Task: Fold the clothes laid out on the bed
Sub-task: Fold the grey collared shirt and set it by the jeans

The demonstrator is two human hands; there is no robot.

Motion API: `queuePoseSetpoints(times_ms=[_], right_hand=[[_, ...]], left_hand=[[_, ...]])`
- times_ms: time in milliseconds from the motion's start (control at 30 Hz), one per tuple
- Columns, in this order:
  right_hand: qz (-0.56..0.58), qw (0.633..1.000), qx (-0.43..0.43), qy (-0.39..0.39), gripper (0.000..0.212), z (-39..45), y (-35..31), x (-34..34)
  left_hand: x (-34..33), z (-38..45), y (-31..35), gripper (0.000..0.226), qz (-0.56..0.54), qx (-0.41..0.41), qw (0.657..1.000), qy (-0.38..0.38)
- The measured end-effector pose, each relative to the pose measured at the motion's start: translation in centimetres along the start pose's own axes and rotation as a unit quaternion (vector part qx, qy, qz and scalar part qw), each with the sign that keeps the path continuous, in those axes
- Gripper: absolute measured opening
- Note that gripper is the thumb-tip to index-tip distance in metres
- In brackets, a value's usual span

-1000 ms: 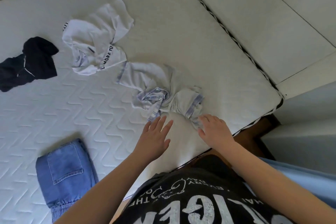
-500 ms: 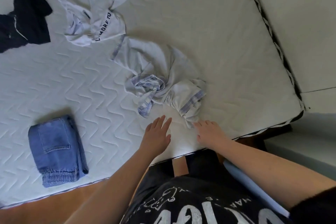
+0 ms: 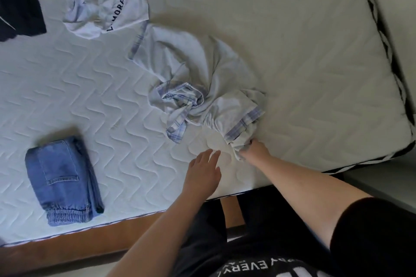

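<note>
A crumpled white shirt with blue plaid trim [image 3: 198, 78] lies in the middle of the white quilted mattress [image 3: 304, 51]. My right hand [image 3: 255, 149] grips the near plaid-edged sleeve end of that shirt, fingers buried in the cloth. My left hand [image 3: 203, 170] hovers flat and open over the mattress just left of it, touching no garment. A second white garment with dark lettering [image 3: 105, 0] lies bunched at the far left, touching the shirt's far corner.
Folded blue jeans [image 3: 63, 180] sit near the mattress's front-left edge. A dark garment [image 3: 20, 0] lies at the far left. The wooden bed frame [image 3: 67, 249] runs along the near side. The mattress's black-trimmed right edge [image 3: 387, 56] borders a pale floor.
My right hand went from resting beside the shirt's sleeve end to gripping it. My left hand stayed open near the mattress edge. The view tilted down and closer to the bed.
</note>
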State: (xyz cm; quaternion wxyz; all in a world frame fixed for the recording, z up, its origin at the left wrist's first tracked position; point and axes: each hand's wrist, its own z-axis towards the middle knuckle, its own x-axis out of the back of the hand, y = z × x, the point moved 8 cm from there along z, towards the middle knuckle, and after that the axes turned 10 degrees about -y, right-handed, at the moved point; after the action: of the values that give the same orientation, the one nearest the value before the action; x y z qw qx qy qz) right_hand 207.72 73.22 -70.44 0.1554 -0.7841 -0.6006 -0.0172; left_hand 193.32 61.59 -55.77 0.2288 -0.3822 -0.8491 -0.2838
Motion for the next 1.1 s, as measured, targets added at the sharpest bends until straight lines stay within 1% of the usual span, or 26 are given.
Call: queuePoseSetpoints(times_ms=[67,167,300,367,433,567,633,667,700,733,800,833,867,933,967,1033,1100], right_hand=[[0.000,1.000,0.015,0.008,0.057,0.0,-1.1,0.4],[0.033,0.997,0.063,-0.008,0.047,-1.0,-3.1,0.7],[0.082,0.982,0.168,-0.006,0.032,-5.9,-6.4,1.7],[0.108,0.970,0.216,-0.023,0.023,-9.2,-8.2,2.4],[0.131,0.958,0.249,-0.051,0.018,-12.5,-10.5,3.2],[0.138,0.936,0.310,-0.096,0.018,-19.2,-15.3,4.4],[0.144,0.924,0.338,-0.108,0.019,-22.1,-17.3,4.2],[0.141,0.921,0.347,-0.109,0.019,-23.5,-18.1,4.0],[0.141,0.917,0.357,-0.108,0.020,-24.8,-18.9,3.7],[0.145,0.912,0.369,-0.105,0.022,-26.3,-19.7,3.6],[0.160,0.903,0.389,-0.090,0.021,-28.6,-21.0,3.9],[0.166,0.898,0.400,-0.082,0.018,-29.8,-21.6,4.3],[0.172,0.891,0.415,-0.071,0.020,-31.0,-22.2,4.9],[0.182,0.885,0.426,-0.038,0.031,-32.6,-23.1,6.2],[0.194,0.882,0.429,-0.028,0.030,-33.3,-23.4,6.7],[0.237,0.868,0.435,-0.039,0.017,-34.0,-23.8,6.7],[0.244,0.866,0.436,-0.032,0.020,-34.4,-23.7,6.3]], left_hand=[[0.0,-0.2,-0.1,0.049,-0.005,-0.015,1.000,0.012],[0.0,-0.5,-0.5,0.044,-0.034,-0.022,0.999,0.023],[0.4,-1.0,-1.2,0.039,-0.103,-0.014,0.994,0.016],[1.3,-1.3,-1.3,0.040,-0.128,-0.013,0.992,0.014],[3.0,-1.7,-1.3,0.051,-0.151,-0.029,0.987,0.040],[7.8,-2.9,-0.9,0.095,-0.214,-0.086,0.965,0.120],[10.6,-3.9,-0.8,0.106,-0.253,-0.103,0.949,0.160],[12.0,-4.6,-0.8,0.106,-0.260,-0.111,0.940,0.188],[13.4,-5.4,-0.9,0.100,-0.261,-0.116,0.933,0.219],[14.8,-6.3,-1.1,0.088,-0.264,-0.119,0.924,0.249],[17.5,-8.1,-1.7,0.055,-0.275,-0.106,0.910,0.292],[18.5,-9.0,-2.1,0.042,-0.278,-0.093,0.909,0.296],[19.5,-9.7,-2.3,0.037,-0.276,-0.081,0.914,0.287],[21.4,-11.2,-2.3,0.033,-0.262,-0.085,0.922,0.272],[22.4,-12.0,-2.4,0.030,-0.263,-0.095,0.921,0.270],[24.3,-13.7,-2.5,0.024,-0.285,-0.109,0.913,0.271],[25.7,-15.3,-3.0,0.021,-0.334,-0.116,0.895,0.272]])
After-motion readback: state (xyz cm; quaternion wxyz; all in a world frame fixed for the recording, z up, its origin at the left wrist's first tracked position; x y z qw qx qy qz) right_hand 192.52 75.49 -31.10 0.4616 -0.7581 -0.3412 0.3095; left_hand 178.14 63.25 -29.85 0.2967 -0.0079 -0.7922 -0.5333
